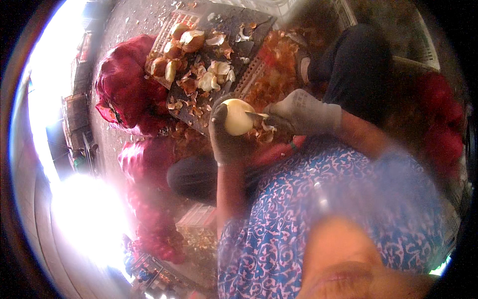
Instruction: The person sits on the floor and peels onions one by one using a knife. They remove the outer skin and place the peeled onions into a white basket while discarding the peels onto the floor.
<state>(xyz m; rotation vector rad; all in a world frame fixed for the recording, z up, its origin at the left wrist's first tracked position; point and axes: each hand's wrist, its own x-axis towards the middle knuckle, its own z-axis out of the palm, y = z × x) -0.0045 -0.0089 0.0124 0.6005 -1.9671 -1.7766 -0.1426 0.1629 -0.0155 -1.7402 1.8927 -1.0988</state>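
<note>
A pale, peeled onion (238, 118) rests in my gloved left hand (225, 144), whose fingers and thumb wrap around its left side. Closed round the handle of a small knife (255, 114), my gloved right hand (302, 112) is just right of the onion. The dark blade points at the onion's right side; whether it touches cannot be made out. Beyond my hands lies a dark board (251, 50) strewn with onion skins (214, 75). Several brown-skinned onions (192, 41) are heaped at the board's far left.
Bulging red mesh sacks (124, 74) stand on the left, with another red sack (440, 114) at the right. White plastic crates (271, 6) are at the far side. Loose brown skins (279, 70) cover the area right of the board. My bent legs (361, 65) flank the work area.
</note>
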